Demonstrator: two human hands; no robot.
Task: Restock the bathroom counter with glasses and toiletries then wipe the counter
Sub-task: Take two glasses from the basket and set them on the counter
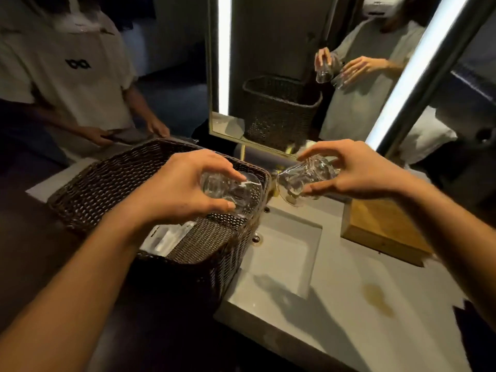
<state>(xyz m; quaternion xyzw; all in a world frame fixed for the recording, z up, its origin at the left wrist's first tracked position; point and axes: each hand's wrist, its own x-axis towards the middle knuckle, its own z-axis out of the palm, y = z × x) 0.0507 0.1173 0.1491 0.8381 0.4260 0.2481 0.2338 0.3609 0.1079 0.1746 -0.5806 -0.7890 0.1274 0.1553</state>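
Note:
My left hand (177, 186) grips a clear drinking glass (236, 191) over the right end of a dark woven basket (107, 183). My right hand (357, 170) holds a second clear glass (298, 181), tilted on its side with its mouth toward the left, above the back of the sink. Inside the basket lie pale wrapped packets (166, 237). The grey counter (349, 304) carries a brownish stain (378, 299) at the front right.
A square grey sink (284, 253) is sunk into the counter beside the basket. A wooden tray (386, 229) sits at the back right. A lit mirror (281, 76) stands behind. Another person in a white shirt (67, 76) stands at the left.

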